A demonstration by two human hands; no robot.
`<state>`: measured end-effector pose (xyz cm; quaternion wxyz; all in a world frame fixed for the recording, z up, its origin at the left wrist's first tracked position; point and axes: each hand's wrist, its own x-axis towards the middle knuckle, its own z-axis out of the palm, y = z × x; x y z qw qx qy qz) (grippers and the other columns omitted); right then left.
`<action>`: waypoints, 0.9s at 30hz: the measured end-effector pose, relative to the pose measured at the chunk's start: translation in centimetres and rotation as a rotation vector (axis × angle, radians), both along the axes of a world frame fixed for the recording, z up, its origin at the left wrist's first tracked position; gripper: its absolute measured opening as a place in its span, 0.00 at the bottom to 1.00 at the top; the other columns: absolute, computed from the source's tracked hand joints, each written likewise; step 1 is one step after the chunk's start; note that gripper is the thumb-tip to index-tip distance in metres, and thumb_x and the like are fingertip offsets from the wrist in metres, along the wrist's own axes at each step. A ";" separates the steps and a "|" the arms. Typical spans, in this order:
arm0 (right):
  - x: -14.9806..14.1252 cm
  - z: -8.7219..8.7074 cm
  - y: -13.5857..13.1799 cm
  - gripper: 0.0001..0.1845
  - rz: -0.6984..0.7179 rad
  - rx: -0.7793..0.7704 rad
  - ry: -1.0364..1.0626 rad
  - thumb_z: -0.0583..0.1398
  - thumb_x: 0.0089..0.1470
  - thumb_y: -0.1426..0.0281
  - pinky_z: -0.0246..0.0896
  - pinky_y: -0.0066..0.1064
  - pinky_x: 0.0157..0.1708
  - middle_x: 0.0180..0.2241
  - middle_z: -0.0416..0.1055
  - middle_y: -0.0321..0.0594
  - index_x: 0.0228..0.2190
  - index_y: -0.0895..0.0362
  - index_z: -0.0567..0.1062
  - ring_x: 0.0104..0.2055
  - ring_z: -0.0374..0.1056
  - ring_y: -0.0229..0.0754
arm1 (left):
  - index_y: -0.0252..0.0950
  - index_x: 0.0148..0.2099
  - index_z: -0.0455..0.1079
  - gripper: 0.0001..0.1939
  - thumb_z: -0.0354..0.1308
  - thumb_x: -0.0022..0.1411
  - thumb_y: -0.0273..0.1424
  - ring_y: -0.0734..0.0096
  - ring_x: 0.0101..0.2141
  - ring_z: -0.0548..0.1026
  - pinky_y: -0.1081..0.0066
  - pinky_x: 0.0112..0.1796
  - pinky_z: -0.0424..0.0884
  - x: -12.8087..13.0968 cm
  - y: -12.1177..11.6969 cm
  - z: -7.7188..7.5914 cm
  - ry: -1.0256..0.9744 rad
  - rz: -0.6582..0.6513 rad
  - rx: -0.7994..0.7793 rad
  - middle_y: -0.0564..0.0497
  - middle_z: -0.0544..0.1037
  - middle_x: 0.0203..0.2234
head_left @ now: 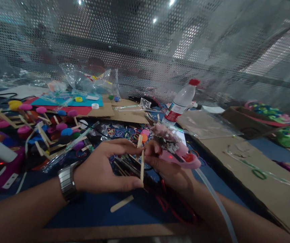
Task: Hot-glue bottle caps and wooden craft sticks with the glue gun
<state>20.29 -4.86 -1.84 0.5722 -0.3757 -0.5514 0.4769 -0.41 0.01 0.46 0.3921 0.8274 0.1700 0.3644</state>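
Observation:
My left hand [96, 165], with a metal watch [67, 181] at its wrist, pinches wooden craft sticks [142, 168] between thumb and fingers. They look joined into a small frame, though the fingers hide part of it. From the other side my right hand [169, 170] closes its fingertips on the same sticks. Against the right hand sits a pink glue gun [193, 163] with a small red light; a translucent glue stick [217, 200] runs back from it over the forearm. How the gun is held is hidden. One loose craft stick [121, 204] lies below the hands.
Colourful caps on sticks [66, 131] crowd the left, beside a purple device [10, 172]. A red-capped bottle [179, 104] stands behind the hands. Cardboard [256, 158] covers the right side. Red loop-shaped handles [185, 211] lie under the right forearm. Perforated metal [135, 44] rises behind.

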 end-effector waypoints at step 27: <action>-0.3 0.7 -0.5 0.10 -0.236 0.275 -0.372 0.63 0.53 0.74 0.61 0.38 0.35 0.29 0.65 0.34 0.27 0.49 0.68 0.31 0.62 0.43 | 0.36 0.53 0.80 0.28 0.74 0.52 0.42 0.55 0.47 0.81 0.60 0.52 0.75 0.3 -0.1 0.1 0.071 -0.005 -0.056 0.43 0.84 0.46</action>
